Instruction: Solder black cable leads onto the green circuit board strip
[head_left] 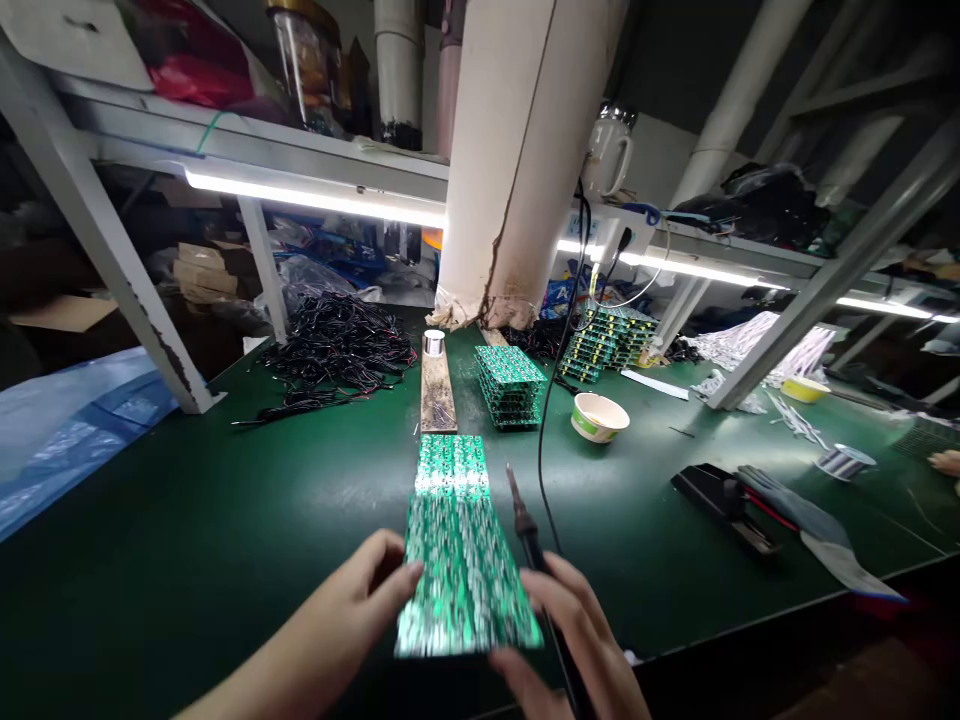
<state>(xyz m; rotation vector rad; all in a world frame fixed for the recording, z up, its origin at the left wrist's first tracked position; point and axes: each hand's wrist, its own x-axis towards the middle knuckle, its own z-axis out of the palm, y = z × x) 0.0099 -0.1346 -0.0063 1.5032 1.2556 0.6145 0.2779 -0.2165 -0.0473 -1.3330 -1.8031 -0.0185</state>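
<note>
A green circuit board panel (pixel 466 580) is tilted up near the front of the bench, blurred by motion. My left hand (pixel 375 590) pinches its left edge between thumb and fingers. At its lower right corner is my right hand (pixel 574 635), with a black soldering iron (pixel 531 540) held in it, tip pointing away. Just beyond the tilted panel lies another green board (pixel 452 462), partly overlapped by it. Behind that, a wooden strip (pixel 437 385) carries a solder spool (pixel 433 343) at its far end.
A stack of boards (pixel 510 385) and a paper bowl (pixel 599 416) stand beyond my right hand. Black cables (pixel 337 345) are heaped at the back left. A black tool (pixel 724 505) and a grey glove (pixel 806 515) lie right. A hand shows at the far right edge.
</note>
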